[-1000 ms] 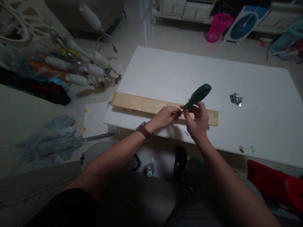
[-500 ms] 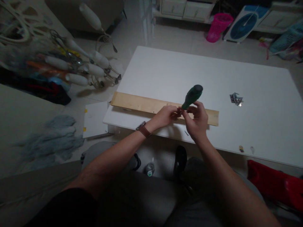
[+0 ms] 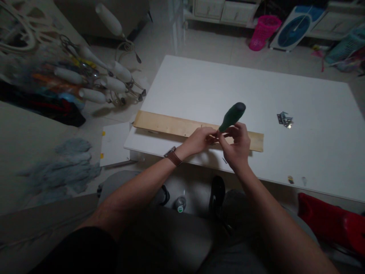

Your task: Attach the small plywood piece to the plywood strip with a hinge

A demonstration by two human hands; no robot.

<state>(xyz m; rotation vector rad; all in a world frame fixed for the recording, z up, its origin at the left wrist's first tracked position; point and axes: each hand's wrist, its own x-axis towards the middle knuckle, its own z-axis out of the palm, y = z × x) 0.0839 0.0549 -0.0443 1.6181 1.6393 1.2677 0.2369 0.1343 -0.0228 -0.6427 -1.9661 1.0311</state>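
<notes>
A screwdriver (image 3: 232, 116) with a green handle and dark end leans up and to the right over a wooden plank (image 3: 162, 123). My right hand (image 3: 237, 146) is closed, its fingers gripping at the lower end of the handle, where the shaft is hidden. Against those fingertips sits my left hand (image 3: 202, 139), closed in a pinch above the plank; whatever it pinches is too small and covered to make out. A thin screw (image 3: 224, 160) lies on the white tabletop (image 3: 213, 87) just below the plank, beside my right hand.
Several metal hinge-like pieces (image 3: 285, 119) lie on the tabletop at the right. Near its front edge is a small brass-coloured piece (image 3: 290, 179). A plastic bottle (image 3: 180, 204) stands on the floor between my feet. A floor lamp (image 3: 114, 82) is at the left.
The screwdriver's handle has turned and tilted very slightly to the right. Both hands stay in nearly the same place.
</notes>
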